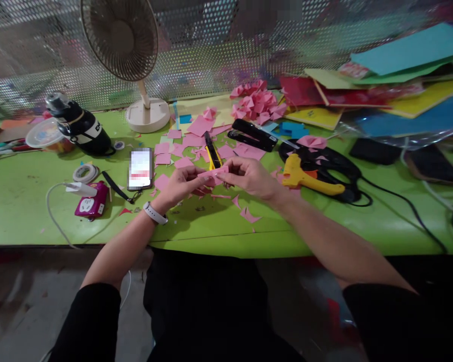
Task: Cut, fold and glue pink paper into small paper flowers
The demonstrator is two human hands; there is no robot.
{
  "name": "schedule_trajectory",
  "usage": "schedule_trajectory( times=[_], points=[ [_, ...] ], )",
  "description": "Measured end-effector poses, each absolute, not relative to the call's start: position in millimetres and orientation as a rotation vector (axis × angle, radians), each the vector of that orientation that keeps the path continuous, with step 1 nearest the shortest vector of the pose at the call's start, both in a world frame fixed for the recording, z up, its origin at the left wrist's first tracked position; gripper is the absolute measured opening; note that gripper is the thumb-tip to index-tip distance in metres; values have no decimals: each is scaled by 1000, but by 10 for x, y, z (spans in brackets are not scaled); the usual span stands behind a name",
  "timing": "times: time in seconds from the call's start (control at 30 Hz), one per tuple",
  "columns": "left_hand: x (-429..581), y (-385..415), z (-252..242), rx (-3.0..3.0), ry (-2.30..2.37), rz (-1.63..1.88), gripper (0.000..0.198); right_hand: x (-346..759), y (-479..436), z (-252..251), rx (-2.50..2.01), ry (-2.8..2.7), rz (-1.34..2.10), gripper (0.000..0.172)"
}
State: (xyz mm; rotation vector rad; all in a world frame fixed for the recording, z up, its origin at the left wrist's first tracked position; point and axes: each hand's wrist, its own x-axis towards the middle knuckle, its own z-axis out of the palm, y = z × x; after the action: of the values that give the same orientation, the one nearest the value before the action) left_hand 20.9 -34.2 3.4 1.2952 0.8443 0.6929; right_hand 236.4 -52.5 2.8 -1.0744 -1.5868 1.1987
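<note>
Both of my hands meet over the green table point(22, 201), pinching one small pink paper piece point(215, 174) between them. My left hand point(181, 183) grips its left end with fingers curled; a white band is on that wrist. My right hand point(251, 176) pinches the right end. Loose pink paper squares point(173, 151) and scraps lie just beyond and under my hands. A yellow-and-black utility knife point(212, 152) lies right behind the held paper. A heap of folded pink paper pieces point(256, 103) sits further back.
A yellow glue gun point(305, 178) with black cord lies right of my hands, a black stapler point(252, 134) behind. A phone point(140, 168), tape roll point(85, 173), pink charger point(90, 205) and black bottle point(81, 125) lie left. A fan point(121, 40) stands at back; coloured card sheets point(400, 75) are stacked right.
</note>
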Motion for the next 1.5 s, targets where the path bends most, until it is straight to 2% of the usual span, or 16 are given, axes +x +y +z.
schedule_trajectory(
  times=[0.37,0.87,1.03,1.23,1.37,1.5],
  points=[
    [187,-323,71,1230,856,711,43,2386,-496,34,-1075,-1565,1247,35],
    [49,-235,138,1201,851,552,42,2354,-490,19,-1080,-1446,1482,32],
    [21,-236,196,1203,862,521,41,2384,-509,36,-1068,-1472,1518,27],
    [-82,-141,265,1180,967,671,41,2720,-375,139,-1116,-1283,1266,10],
    [-151,-48,275,1147,1060,887,43,2936,-266,242,-1098,-1056,1052,14],
    [-165,-12,282,1137,1088,963,41,3029,-312,430,-1095,-1016,912,18]
  ],
)
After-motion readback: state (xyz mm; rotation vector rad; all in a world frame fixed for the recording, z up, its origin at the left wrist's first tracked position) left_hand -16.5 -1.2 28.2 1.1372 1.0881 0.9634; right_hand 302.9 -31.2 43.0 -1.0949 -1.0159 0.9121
